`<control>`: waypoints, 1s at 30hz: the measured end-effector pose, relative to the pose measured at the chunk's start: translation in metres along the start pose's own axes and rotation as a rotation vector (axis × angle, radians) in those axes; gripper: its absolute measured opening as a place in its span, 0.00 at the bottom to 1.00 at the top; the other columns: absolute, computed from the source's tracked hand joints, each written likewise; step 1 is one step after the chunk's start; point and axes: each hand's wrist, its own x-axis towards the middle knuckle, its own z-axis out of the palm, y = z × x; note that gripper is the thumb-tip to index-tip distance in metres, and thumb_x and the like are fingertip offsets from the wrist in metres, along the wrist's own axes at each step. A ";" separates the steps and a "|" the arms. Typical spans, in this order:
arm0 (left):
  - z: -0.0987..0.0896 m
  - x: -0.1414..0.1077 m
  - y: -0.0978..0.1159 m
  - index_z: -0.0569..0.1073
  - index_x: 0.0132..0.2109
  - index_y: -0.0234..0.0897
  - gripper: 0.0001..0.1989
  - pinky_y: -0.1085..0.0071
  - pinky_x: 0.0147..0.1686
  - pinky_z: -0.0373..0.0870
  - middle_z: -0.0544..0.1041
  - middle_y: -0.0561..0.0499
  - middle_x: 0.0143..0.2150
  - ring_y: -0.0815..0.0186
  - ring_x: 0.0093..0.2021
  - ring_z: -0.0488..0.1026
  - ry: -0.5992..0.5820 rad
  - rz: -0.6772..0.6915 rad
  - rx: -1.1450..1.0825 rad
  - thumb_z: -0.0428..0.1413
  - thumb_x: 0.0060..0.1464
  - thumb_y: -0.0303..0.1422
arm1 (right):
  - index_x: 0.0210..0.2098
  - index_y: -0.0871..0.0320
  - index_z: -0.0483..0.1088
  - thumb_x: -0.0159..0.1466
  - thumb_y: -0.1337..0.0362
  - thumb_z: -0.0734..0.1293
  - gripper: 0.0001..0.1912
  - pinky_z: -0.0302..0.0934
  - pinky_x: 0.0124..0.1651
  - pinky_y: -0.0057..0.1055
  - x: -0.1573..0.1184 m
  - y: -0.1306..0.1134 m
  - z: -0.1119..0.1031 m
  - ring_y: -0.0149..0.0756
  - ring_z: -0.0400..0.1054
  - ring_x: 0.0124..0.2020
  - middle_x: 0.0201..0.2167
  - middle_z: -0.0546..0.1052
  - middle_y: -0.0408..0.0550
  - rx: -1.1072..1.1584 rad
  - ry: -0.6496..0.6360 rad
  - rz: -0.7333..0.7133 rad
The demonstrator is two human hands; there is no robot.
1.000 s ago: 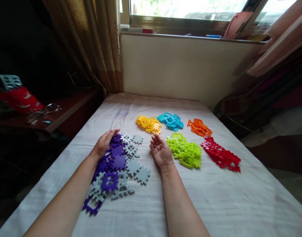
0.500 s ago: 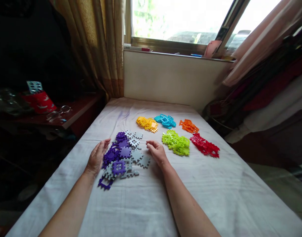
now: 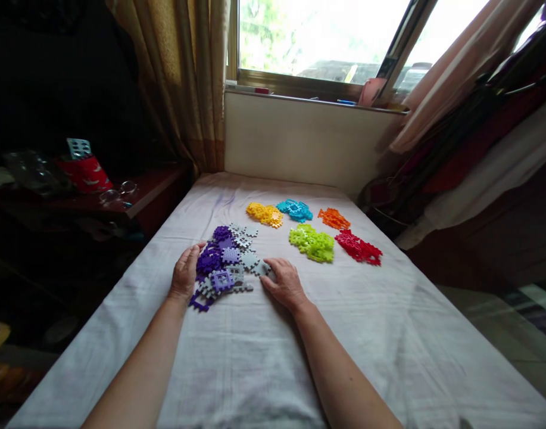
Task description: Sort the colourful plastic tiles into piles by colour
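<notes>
A mixed heap of purple interlocking tiles (image 3: 209,260) and grey interlocking tiles (image 3: 249,260) lies on the cloth in front of me. Along the heap's left side rests my left hand (image 3: 186,271), fingers stretched out and holding nothing. At the opposite side, my right hand (image 3: 285,282) has its thumb and fingers at the edges of a grey tile (image 3: 260,268) lying flat. Part of that tile is hidden by the fingers. A lighter purple tile with a square cut-out (image 3: 221,280) sits on top near the front.
Further back are piles of yellow tiles (image 3: 264,214), blue tiles (image 3: 295,210), orange tiles (image 3: 334,218), green tiles (image 3: 311,243) and red tiles (image 3: 359,247). A dark side table (image 3: 161,182) at left bears glasses (image 3: 118,193) and a red container (image 3: 86,174).
My right hand has moved onto the outer grey tile, its fingers now at the tile's edges. My left hand stays beside the purple tiles. The camera view has shifted slightly.
</notes>
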 end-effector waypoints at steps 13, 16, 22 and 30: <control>-0.001 -0.001 0.003 0.78 0.46 0.36 0.32 0.60 0.58 0.66 0.80 0.44 0.47 0.55 0.53 0.73 -0.100 0.003 0.010 0.59 0.46 0.58 | 0.49 0.56 0.74 0.59 0.60 0.68 0.18 0.60 0.53 0.39 -0.043 0.034 -0.029 0.44 0.69 0.48 0.47 0.79 0.52 -0.136 0.233 0.223; 0.002 -0.002 0.005 0.78 0.46 0.36 0.33 0.61 0.57 0.66 0.80 0.44 0.47 0.55 0.53 0.73 -0.093 -0.016 0.011 0.60 0.44 0.59 | 0.49 0.56 0.74 0.59 0.59 0.68 0.18 0.59 0.52 0.40 -0.050 0.042 -0.033 0.45 0.69 0.48 0.46 0.78 0.53 -0.201 0.267 0.297; -0.002 -0.008 0.022 0.77 0.50 0.39 0.34 0.56 0.62 0.61 0.76 0.42 0.54 0.52 0.60 0.69 -0.228 0.074 0.211 0.60 0.43 0.58 | 0.46 0.55 0.75 0.58 0.61 0.67 0.16 0.58 0.52 0.42 -0.054 0.047 -0.035 0.48 0.66 0.50 0.49 0.76 0.55 -0.269 0.324 0.352; -0.014 -0.014 0.022 0.78 0.51 0.49 0.35 0.43 0.68 0.38 0.59 0.43 0.70 0.40 0.72 0.45 -0.629 0.258 0.872 0.66 0.34 0.55 | 0.43 0.55 0.77 0.62 0.64 0.64 0.12 0.55 0.58 0.43 -0.046 -0.001 -0.019 0.45 0.65 0.53 0.49 0.77 0.52 -0.117 0.233 0.071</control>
